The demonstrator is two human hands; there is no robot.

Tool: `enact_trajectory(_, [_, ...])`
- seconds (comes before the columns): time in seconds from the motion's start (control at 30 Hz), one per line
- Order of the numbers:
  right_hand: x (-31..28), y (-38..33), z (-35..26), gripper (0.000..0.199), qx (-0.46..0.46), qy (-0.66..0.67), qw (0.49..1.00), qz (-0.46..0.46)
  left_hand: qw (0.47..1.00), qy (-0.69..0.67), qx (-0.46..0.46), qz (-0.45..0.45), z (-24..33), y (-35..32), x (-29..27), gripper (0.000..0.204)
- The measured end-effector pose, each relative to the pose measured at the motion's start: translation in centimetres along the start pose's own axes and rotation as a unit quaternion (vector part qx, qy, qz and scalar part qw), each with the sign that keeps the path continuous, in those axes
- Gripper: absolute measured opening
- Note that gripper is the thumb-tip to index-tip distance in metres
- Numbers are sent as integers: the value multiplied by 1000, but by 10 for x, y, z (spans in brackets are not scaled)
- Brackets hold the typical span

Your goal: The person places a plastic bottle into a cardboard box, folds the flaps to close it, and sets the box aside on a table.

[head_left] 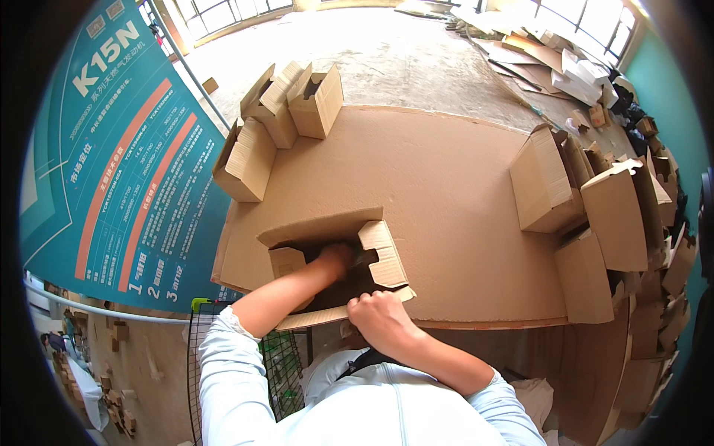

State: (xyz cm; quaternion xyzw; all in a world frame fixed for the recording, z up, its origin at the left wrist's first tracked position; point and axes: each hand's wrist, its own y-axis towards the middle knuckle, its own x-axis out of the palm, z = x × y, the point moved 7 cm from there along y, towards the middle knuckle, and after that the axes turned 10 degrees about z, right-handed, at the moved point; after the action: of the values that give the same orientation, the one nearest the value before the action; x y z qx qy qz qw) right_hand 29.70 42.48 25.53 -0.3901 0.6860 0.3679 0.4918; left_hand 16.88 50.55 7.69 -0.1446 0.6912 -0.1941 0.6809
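Note:
An open cardboard box (385, 251) stands near the front edge of a cardboard-covered table, its flaps raised and folded outward. My left hand (338, 256) reaches down into it, the forearm crossing over the left side. Shadow hides the fingers, and a dark shape beside them is too dim to make out. At the near side, my right hand (381, 316) has its fingers curled over the front flap and grips it.
Several small open cartons (253, 160) line the table's far left edge. More open boxes (547, 182) crowd the right side. A teal printed banner (111, 171) stands left, with a black wire basket (282, 372) below the table edge. Flattened cardboard (520, 56) lies on the floor far right.

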Motion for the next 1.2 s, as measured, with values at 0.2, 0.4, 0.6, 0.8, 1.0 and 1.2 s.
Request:
enact_trajectory(0.2, [3,9,-1,5,1,-10,1000,16,996,41,5,81,5,-39,-48,18])
enact_trajectory(0.4, [4,9,21,5,33,2,999,14,776,-413,-38,476,-47,-198,-193,22])
enact_trajectory(0.6, [-3,15,12,3,49,27,998,-2,530,-442,-350,634,-234,-370,96,23])
enact_trajectory(0.8, [-7,19,8,4,70,19,997,5,647,-480,-582,106,-168,-364,505,115])
enact_trajectory(1.0, [-5,12,12,21,130,-7,991,-20,742,-379,-541,110,-123,-344,438,111])
enact_trajectory(1.2, [-2,15,8,31,130,-18,991,-12,675,-383,-604,183,-126,-361,509,105])
